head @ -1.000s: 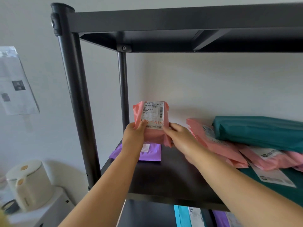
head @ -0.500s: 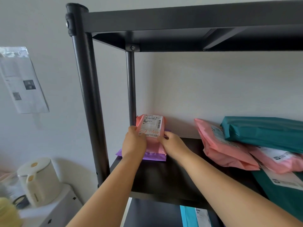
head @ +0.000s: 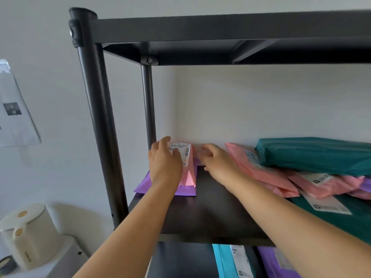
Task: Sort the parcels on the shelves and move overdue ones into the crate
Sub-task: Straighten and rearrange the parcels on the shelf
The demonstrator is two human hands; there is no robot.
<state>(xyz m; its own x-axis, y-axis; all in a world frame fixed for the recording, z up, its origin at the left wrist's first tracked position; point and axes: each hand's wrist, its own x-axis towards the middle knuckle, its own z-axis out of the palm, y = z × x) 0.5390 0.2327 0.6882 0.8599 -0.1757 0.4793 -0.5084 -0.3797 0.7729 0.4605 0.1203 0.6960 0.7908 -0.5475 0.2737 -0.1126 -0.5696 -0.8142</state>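
Note:
A small pink parcel with a white label lies flat on a purple parcel at the back left of the black shelf. My left hand rests on the pink parcel with its fingers spread over the label. My right hand hovers just right of that parcel with loosely bent fingers and holds nothing. Further right lie pink parcels under a teal parcel.
Black shelf posts stand at the left, and another shelf board runs overhead. A white kettle sits on a low unit at the lower left. More parcels, teal and purple, lie on the shelf below.
The pink parcel went from upright in both hands to lying flat on the purple parcel. My right hand has let go and moved slightly right.

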